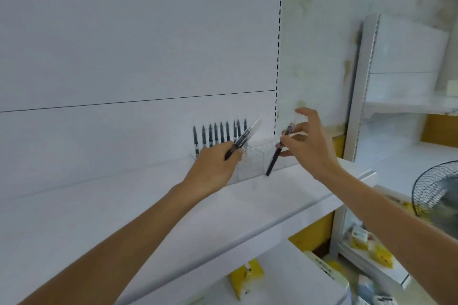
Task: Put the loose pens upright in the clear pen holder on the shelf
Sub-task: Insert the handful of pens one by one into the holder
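Observation:
A clear pen holder [257,156] stands on the white shelf [285,188] against the back panel. Several black pens [215,135] stand upright in its left part, while its right part looks empty. My left hand [213,168] is shut on a black pen with a clear cap [244,140], which tilts up and to the right in front of the holder. My right hand [309,146] pinches another black pen [278,150] near its top. That pen slants down to the left, with its lower end near the shelf in front of the holder.
A slotted black upright [278,57] marks the right end of the back panel. A lower shelf holds yellow boxes [245,277]. To the right stand another white shelf unit [401,106] and a black wire fan [436,190].

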`<action>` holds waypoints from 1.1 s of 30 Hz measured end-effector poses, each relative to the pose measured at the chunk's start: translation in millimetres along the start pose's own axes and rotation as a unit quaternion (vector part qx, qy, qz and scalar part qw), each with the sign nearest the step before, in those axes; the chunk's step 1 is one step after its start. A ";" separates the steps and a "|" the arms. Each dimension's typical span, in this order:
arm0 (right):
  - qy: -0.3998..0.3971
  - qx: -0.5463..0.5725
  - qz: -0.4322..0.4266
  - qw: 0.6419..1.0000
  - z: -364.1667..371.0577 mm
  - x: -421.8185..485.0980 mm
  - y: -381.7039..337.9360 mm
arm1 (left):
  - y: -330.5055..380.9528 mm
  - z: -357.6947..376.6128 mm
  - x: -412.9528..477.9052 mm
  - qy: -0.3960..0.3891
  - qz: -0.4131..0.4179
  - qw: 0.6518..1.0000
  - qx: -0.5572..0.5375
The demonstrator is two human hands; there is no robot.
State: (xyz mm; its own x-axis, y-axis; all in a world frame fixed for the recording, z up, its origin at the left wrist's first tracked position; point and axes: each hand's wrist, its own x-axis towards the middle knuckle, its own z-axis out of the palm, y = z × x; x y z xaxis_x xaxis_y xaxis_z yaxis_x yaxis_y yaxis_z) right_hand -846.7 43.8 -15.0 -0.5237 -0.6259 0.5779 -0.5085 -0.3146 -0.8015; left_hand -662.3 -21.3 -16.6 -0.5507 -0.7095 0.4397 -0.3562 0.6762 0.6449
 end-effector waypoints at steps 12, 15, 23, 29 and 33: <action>-0.089 -0.047 -0.172 0.980 31.6 119.5 54.1 | -13.1 22.4 36.4 0.116 -0.129 0.984 0.052; -0.121 -0.041 -0.192 0.973 38.0 136.2 66.7 | -8.1 37.5 40.7 0.144 -0.148 0.977 0.050; -0.210 -0.050 -0.226 0.950 50.1 165.0 77.0 | -2.5 53.2 35.8 0.207 -0.206 0.955 0.051; -0.222 -0.045 -0.240 0.944 48.9 164.8 80.2 | 2.8 63.8 35.4 0.218 -0.227 0.948 0.046; -0.225 -0.030 -0.249 0.941 43.8 163.4 80.1 | 4.7 75.3 33.7 0.220 -0.228 0.947 0.051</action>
State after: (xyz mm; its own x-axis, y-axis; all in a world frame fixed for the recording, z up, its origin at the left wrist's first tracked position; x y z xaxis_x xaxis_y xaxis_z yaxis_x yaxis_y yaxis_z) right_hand -943.1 -114.9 8.6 0.1262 -0.6543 0.7456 -0.6587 -0.6173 -0.4302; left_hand -739.5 -27.1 -45.9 0.0372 -0.9314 0.3620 -0.5646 0.2794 0.7766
